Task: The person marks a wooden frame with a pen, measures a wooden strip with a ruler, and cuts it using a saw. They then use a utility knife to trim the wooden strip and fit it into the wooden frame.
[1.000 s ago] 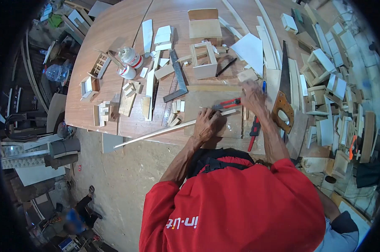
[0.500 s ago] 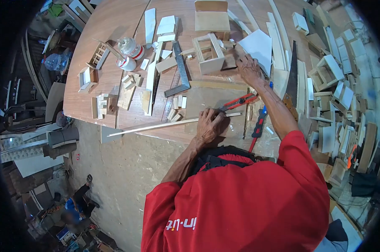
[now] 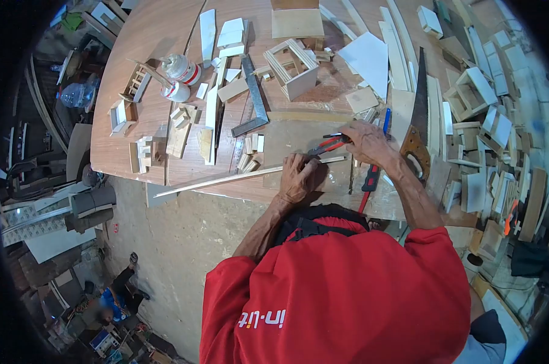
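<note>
A thin wooden strip (image 3: 226,182) lies slantwise along the near table edge. My left hand (image 3: 298,177) is closed over it near its right end, fingers curled down. My right hand (image 3: 370,144) wraps around the red handles of a shears-like hand cutter (image 3: 329,145), whose dark head reaches toward my left fingers. Whether the cutter's jaws touch the strip is hidden. Beyond my hands stands a small open wooden frame box (image 3: 296,71). A small flat wood piece (image 3: 362,100) lies past my right hand, close to a white board (image 3: 368,62).
A metal square (image 3: 257,97) lies left of the box; glue bottles (image 3: 181,68) stand farther left. Right of my right hand are a red-and-black tool (image 3: 371,179) and a handsaw (image 3: 418,115). Wooden parts are heaped at right. A person (image 3: 118,297) is on the floor, lower left.
My right hand has come back from beside the white board and taken hold of the cutter's handles. The frame box sits turned at a different angle. My left hand stays on the strip.
</note>
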`<state>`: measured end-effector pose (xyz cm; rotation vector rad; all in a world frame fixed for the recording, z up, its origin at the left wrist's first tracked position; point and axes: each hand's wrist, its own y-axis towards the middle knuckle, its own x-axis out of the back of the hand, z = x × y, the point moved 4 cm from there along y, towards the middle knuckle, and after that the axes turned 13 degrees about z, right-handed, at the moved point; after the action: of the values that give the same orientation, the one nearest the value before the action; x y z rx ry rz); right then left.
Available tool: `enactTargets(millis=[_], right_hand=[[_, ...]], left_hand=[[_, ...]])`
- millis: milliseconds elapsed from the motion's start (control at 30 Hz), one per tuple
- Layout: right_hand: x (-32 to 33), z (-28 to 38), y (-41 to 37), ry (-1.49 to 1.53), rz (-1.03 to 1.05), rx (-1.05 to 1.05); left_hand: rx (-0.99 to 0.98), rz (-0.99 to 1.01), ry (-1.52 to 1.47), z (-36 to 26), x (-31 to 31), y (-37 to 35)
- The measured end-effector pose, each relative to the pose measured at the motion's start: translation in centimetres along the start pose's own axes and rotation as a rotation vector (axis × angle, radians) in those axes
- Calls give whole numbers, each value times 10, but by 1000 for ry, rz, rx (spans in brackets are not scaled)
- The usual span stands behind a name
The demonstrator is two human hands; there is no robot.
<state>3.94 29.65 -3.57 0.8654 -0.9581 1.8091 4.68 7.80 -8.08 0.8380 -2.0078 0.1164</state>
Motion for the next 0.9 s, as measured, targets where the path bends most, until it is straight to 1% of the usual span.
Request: enactTargets(millis=[100, 200, 267, 300, 367, 400, 433, 500, 567, 633, 700, 767, 833, 900], right_hand=[[-11, -11, 6, -16, 27, -4], [-6, -20, 9, -15, -20, -24], [1, -32, 11, -37, -28, -123], [5, -33, 14, -40, -28, -118], [16, -43, 20, -27, -85, -306], [17, -46, 24, -37, -137, -307], [18, -50, 29, -38, -143, -297], [18, -55, 38, -45, -110, -393], [20, -51, 44, -10, -129, -380], [20, -57, 50, -49, -128, -433], [17, -59, 54, -51, -132, -437], [14, -57, 56, -127, -140, -461], [13, -52, 55, -111, -123, -466], [13, -49, 48, -6, -157, -450]], left_hand=[[-6, -7, 1, 2, -2, -1], [2, 3, 1, 5, -3, 0], [26, 48, -8, 7, -6, -1], [28, 44, -5, 8, -6, -2], [48, 81, 9, 10, -7, 0], [48, 76, 17, 11, -6, 2], [35, 80, 30, 13, -5, 4], [31, 81, 52, 14, -2, 6], [25, 82, 83, 15, 0, 8], [47, 84, 67, 16, -3, 6], [62, 87, 44, 17, -8, 8], [88, -8, 30, 19, -8, 7], [99, 7, 25, 17, -5, 7], [116, 31, 10, 16, -4, 9]])
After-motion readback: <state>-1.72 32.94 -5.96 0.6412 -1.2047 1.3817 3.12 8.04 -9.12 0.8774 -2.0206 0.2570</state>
